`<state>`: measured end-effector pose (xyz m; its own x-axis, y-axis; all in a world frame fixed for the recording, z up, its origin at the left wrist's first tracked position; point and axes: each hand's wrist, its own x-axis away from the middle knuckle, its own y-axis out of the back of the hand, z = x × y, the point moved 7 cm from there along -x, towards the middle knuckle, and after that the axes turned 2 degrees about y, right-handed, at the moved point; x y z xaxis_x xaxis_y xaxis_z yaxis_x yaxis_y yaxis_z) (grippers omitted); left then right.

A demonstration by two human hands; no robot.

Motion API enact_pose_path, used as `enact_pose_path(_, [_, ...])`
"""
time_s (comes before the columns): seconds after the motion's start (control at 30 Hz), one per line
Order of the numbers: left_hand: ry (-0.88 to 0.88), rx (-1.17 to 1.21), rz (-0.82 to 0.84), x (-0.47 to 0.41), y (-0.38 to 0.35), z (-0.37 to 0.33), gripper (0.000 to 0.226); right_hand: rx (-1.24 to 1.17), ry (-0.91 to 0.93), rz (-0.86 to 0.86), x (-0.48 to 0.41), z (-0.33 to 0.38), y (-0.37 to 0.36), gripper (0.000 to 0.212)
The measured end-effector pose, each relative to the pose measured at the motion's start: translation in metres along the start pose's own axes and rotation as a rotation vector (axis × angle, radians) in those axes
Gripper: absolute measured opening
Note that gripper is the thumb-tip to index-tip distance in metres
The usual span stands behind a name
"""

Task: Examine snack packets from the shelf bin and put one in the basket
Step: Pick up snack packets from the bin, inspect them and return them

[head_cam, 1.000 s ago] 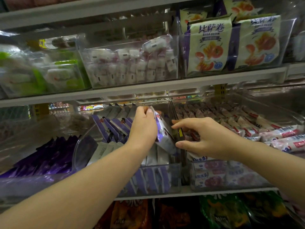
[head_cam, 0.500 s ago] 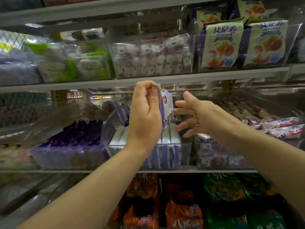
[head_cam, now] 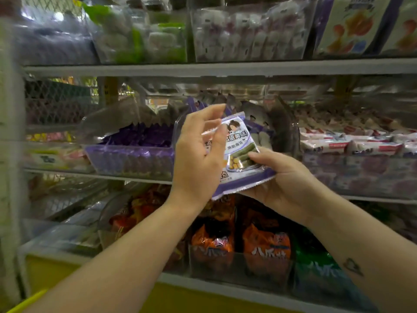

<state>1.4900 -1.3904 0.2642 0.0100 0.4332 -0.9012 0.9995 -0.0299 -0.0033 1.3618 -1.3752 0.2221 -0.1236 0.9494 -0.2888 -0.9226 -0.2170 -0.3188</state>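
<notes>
Left grip [head_cam: 198, 159] pinches packet [head_cam: 240, 152] top, right grip [head_cam: 286, 184] holds bottom, fingers curled. Front faces person, so words easy to read.

The snack packet [head_cam: 239, 154] carries Chinese print: "蛋黄味)" across its upper part, a smaller line beneath ending in "海苔", and a large "点" near its bottom edge. The orange packets [head_cam: 266, 242] on the lower shelf [head_cam: 209, 283] show big white "八爪". Other labels are too blurred to read.
</notes>
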Motion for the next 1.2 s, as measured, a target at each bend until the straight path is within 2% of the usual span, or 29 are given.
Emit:
enact_pose_path(0.07, [0.151,-0.039,-0.097,0.011,0.02,0.023,0.027,0.021,0.002,-0.026,-0.001,-0.02,0.004,0.03])
enact_pose_path(0.13, [0.407,0.007,-0.125,0.027,0.034,0.055,0.039,0.046,0.004,-0.049,-0.001,-0.039,0.007,0.031])
enact_pose_path(0.2, [0.66,0.167,-0.071,0.048,0.036,0.083,0.048,0.052,0.012,-0.023,0.001,-0.061,0.006,0.032])
enact_pose_path(0.23, [0.752,0.264,-0.032,0.059,0.034,0.093,0.046,0.058,0.01,-0.004,0.002,-0.072,0.004,0.035])
enact_pose_path(0.33, [0.895,0.456,0.015,0.087,0.032,0.109,0.04,0.109,0.006,0.024,0.004,-0.106,0.002,0.047])
enact_pose_path(0.5, [0.899,0.539,-0.06,0.124,0.039,0.136,0.045,0.3,0.023,-0.03,0.002,-0.138,0.011,0.047])
enact_pose_path(0.77, [0.842,0.629,0.065,0.138,0.025,0.143,0.032,0.397,0.168,-0.347,-0.006,-0.131,0.02,0.037])
enact_pose_path(0.97, [0.806,0.604,0.064,0.143,0.024,0.144,0.027,0.224,0.201,-0.448,-0.006,-0.143,0.022,0.017])
enact_pose_path(1.1, [0.842,0.566,0.053,0.149,0.025,0.144,0.032,0.147,0.196,-0.461,-0.008,-0.15,0.023,0.022])
enact_pose_path(1.2, [0.856,0.571,0.018,0.149,0.027,0.145,0.022,0.076,0.189,-0.447,-0.007,-0.151,0.025,0.018])
